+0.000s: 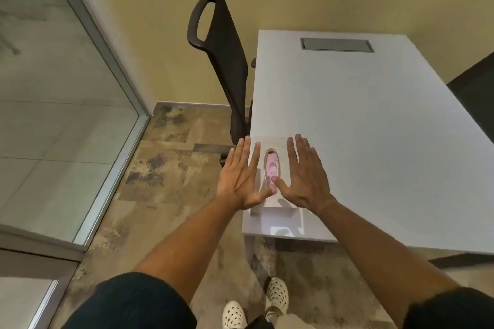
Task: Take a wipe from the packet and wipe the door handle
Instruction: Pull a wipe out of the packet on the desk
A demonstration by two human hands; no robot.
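Two spotted shoes [276,294] stand on mottled brown floor tiles [165,195] at the bottom of the view. Above them, both bare forearms reach forward to the near corner of a white surface [374,128]. The left hand [239,177] and right hand [307,176] are spread flat, fingers [292,152] straight and apart, gripping nothing. Between them lies the white packet [276,141], its oval pink lid [272,165] facing up; both thumbs touch the lid's near end. Beyond, a dark chair [227,61] is tucked against the surface's left edge. A glass partition [53,88] stands at far left.
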